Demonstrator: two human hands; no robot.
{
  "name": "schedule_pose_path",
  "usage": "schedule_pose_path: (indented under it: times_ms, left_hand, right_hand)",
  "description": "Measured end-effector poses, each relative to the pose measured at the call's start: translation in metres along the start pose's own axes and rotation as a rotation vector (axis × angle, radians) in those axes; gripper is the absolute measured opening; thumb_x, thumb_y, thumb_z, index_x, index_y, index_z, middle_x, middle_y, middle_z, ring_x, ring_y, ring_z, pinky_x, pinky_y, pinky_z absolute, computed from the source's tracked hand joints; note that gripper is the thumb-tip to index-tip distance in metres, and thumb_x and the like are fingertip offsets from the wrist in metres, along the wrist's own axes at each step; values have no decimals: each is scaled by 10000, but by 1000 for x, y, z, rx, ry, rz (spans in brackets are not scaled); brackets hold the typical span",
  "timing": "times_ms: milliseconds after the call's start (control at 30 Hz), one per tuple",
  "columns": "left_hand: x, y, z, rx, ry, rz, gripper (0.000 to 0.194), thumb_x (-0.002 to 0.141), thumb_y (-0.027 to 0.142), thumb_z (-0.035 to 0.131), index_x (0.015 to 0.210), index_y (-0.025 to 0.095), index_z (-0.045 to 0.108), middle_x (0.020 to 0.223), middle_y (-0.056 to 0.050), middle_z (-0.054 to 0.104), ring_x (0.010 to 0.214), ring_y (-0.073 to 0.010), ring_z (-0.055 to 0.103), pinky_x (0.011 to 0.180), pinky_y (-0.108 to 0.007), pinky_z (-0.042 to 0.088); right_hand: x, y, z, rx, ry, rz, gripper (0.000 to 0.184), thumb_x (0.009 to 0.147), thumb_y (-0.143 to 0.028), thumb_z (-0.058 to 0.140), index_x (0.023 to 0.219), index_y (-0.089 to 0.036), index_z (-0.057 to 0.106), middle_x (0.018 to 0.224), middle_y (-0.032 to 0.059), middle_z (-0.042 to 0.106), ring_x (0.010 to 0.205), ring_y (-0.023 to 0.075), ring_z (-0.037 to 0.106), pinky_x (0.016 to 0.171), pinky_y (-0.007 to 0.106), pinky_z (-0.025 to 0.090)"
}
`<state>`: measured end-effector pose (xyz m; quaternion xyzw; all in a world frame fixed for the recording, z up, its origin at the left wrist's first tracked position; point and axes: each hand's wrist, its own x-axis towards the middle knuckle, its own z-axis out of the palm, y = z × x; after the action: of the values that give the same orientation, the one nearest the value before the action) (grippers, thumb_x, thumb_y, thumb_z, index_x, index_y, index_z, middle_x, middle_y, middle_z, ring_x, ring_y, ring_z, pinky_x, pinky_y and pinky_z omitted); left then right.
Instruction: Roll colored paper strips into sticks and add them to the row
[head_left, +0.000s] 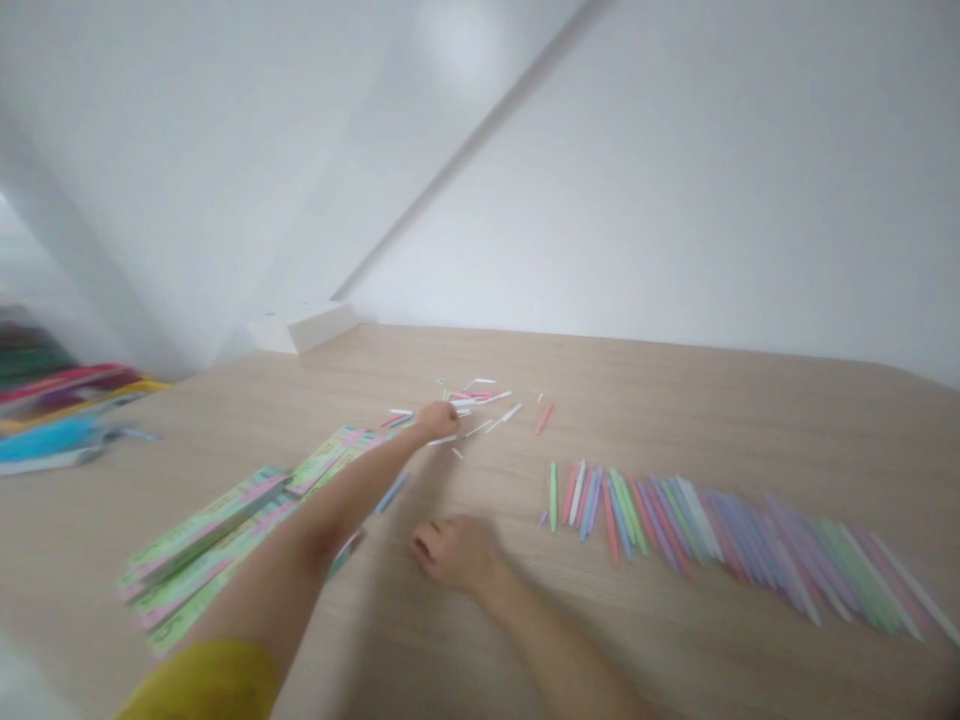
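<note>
My left hand (438,421) reaches far forward, its fingers bent down over a loose scatter of thin white sticks (504,417) and a few pink ones. Whether it grips one of them is hidden. Nearer to me, my right hand (454,553) is held low over the table with fingers curled; what they hold, if anything, does not show. To its right, a long slanting row of pastel sticks (675,525) lies side by side in green, pink, purple, blue and white. A single pink stick (544,418) lies apart, beyond that row. The picture is blurred.
Flat green and pink printed packs (202,535) lie at the left, partly under my left forearm. A blue stick (391,493) lies beside them. At the back left stands a white box (304,328) near the wall. Colourful blurred items (67,415) sit beyond the table's left edge.
</note>
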<state>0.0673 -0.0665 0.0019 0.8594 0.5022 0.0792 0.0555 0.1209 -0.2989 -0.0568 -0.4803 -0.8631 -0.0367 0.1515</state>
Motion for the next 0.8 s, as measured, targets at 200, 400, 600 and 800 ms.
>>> schedule_pose_path:
  times_ms: [200, 400, 600, 800]
  left_hand:
    - [66, 73, 19, 74, -31, 1, 398, 872, 386, 463, 1086, 140, 690, 1044, -130, 705, 974, -233, 649, 829, -296, 500]
    - [91, 122, 44, 103, -58, 53, 349, 899, 374, 560, 1150, 133, 587, 1172, -103, 601, 1064, -222, 584, 919, -458, 485]
    - [77, 112, 52, -39, 43, 144, 246, 851, 272, 610, 1030, 103, 627, 1066, -140, 639, 1130, -275, 551, 968, -442, 449]
    - [31, 93, 30, -275, 164, 179, 205, 873, 219, 516, 1061, 147, 560, 1052, -110, 659, 1018, -193, 627, 883, -330, 506]
  right_hand:
    - [-2, 14, 8, 27, 120, 12, 147, 901, -240, 440, 929, -199, 578, 809, 26, 704, 691, 148, 641, 629, 262, 417]
    - [-4, 45, 7, 27, 332, 146, 121, 880, -212, 447, 930, -185, 554, 741, 20, 678, 625, 142, 618, 618, 272, 413]
    - [-1, 44, 4, 79, 328, 211, 119, 889, -233, 438, 877, -200, 552, 751, 22, 663, 649, 151, 599, 635, 272, 395]
    - [-4, 38, -11, 369, 542, 529, 117, 884, -224, 418, 889, -208, 534, 726, 10, 613, 689, 156, 578, 687, 264, 397]
